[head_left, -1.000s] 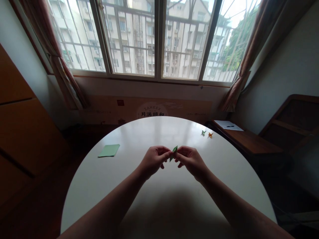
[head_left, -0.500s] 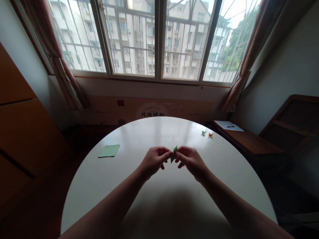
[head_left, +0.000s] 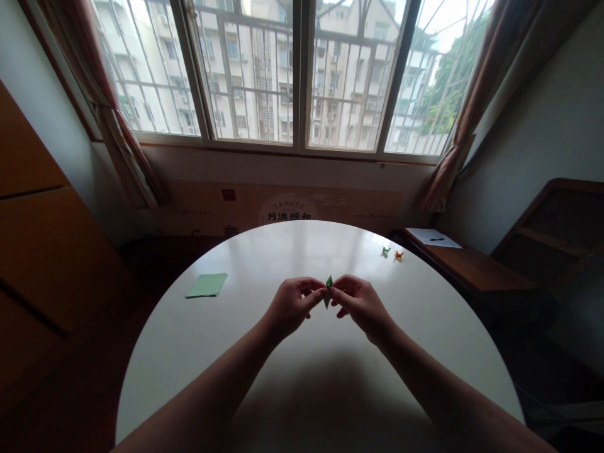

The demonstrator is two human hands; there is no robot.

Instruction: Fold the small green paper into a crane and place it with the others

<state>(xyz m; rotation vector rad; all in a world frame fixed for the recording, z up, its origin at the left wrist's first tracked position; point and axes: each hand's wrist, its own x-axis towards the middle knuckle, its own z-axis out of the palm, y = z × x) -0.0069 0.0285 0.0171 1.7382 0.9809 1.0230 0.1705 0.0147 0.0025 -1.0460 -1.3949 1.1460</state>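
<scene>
A small piece of folded green paper (head_left: 329, 282), narrow and pointed at top and bottom, is held upright above the white table. My left hand (head_left: 295, 303) pinches its left side between thumb and fingers. From the right, my right hand (head_left: 357, 302) grips it the same way, with the thumb tip at its middle. Both thumbs cover the centre of the paper, so its inner folds are partly hidden.
On the round white table (head_left: 212, 352), a stack of light green square paper (head_left: 206, 285) lies at the left. A green origami bird (head_left: 385, 251) and an orange origami bird (head_left: 399, 255) stand at the back right. Beyond is a wooden side table (head_left: 453, 264) bearing a white sheet (head_left: 431, 237).
The folded green paper has turned slightly, from leaning right to nearly vertical, and its upper end has shifted a little left. Both hands keep their pinch with small finger movements.
</scene>
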